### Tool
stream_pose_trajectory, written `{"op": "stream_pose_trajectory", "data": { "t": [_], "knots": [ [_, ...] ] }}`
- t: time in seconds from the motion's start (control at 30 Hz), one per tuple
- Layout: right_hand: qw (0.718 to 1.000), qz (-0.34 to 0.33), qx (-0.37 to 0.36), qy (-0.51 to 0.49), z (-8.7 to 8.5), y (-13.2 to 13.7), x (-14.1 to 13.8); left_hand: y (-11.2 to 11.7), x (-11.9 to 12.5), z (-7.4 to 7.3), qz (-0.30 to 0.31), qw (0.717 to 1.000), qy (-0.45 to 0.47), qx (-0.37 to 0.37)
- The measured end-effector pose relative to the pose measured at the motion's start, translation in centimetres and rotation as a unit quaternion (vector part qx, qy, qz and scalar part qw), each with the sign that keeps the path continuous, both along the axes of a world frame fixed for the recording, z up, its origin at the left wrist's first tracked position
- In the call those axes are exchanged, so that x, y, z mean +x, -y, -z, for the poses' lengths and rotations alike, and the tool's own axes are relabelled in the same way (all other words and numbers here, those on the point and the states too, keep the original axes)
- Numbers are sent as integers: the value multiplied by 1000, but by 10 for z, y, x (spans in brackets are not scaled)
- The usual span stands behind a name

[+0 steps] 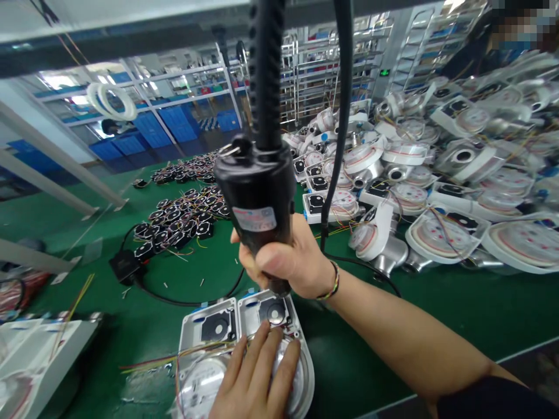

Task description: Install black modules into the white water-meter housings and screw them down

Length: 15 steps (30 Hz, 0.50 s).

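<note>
My right hand (292, 259) is wrapped around a black electric screwdriver (262, 192), held upright with its cable rising out of the top. Its lower end is over the corner of a white plastic housing (309, 372); whether the tip touches a screw is hidden. Inside that housing sits a black fan (276, 313). My left hand (257, 372) lies with fingers stretched over the round clear cover in the same housing. Directly to the left is a second white housing (186, 337) with another black fan (218, 327) and coloured wires (192, 350).
Many white housings with metal ducts (393, 250) are piled on the right. Black fans with wires (179, 218) lie heaped at the back left. A black adapter box (125, 266) and its cord rest on the green table (152, 320). White housings (39, 343) stand at the near left.
</note>
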State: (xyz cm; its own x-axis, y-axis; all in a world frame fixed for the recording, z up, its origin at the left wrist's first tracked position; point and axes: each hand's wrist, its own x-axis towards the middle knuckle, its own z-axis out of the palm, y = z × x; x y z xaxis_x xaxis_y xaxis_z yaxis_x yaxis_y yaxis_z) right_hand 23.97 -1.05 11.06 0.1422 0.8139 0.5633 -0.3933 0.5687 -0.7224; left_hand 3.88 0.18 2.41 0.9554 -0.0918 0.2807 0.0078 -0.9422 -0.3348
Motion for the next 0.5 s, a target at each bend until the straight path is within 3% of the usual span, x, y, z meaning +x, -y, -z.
{"op": "stream_pose_trajectory", "data": {
  "t": [0.13,0.27,0.4,0.5],
  "knots": [
    [999,-14,30,36,8,-4,1,5,0,-2,-30,999,7,-10],
    [996,-44,14,76,9,1,-3,14,-2,-10,-66,994,-39,-81],
    [996,-15,-31,84,-11,6,-5,17,-5,-21,-77,981,-68,-163],
    [996,45,-21,70,-36,5,-8,12,-16,-28,-57,986,-18,-154]
  ]
}}
